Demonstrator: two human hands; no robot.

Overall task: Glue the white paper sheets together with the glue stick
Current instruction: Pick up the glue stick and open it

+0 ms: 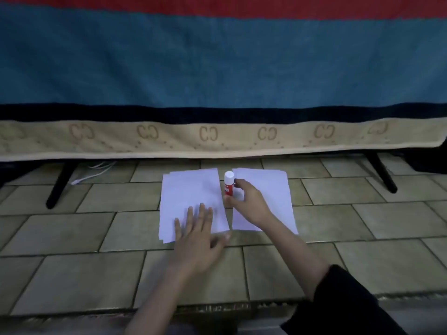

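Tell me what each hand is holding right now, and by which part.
The right hand has its grip on the glue stick, fingers around its red lower body, white cap still on. The left hand holds nothing, resting flat on the left paper stack.

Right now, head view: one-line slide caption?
Left hand flat on left paper stack; right hand grasping upright glue stick between stacks.

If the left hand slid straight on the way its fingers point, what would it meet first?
The left hand lies flat on the left paper stack, fingers pointing away. It would cross more paper, then bare floor tile; the glue stick looks just right of that line.
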